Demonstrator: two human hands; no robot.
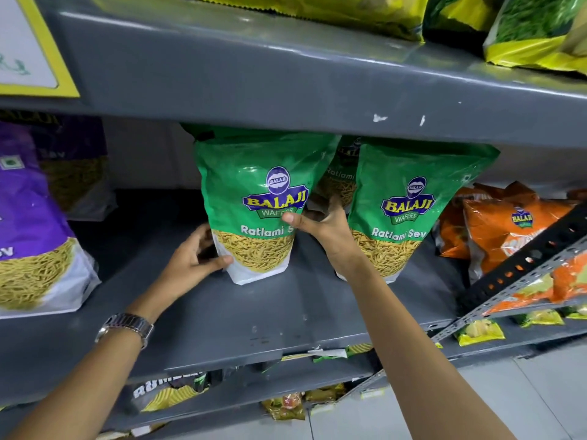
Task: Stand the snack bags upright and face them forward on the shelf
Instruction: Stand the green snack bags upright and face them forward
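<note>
Shelving: grey metal shelf (286, 300) in a shop aisle, another grey board close overhead, more stock on the tier below.
Left hand (190, 262): fingers curled round the lower left edge of the green Ratlami Sev bag (254, 201), thumb on its white base corner; steel wristwatch (125, 327) on that wrist.
Right hand (324, 227): thumb pressed on the front of the same bag beside the logo, the other fingers reaching behind its right edge; holding it.
Held bag: upright between both hands, label facing out, base on the shelf board.
Second green bag (409, 211): just right of the right hand, upright, label forward, touching the forearm.
Third green bag (341, 176): behind the right hand's fingers, between the two front bags, mostly hidden.
Purple bag (28, 236): well left of the left hand, leaning.
Orange bags (505, 230): far right of the right hand, slumped against each other.
</note>
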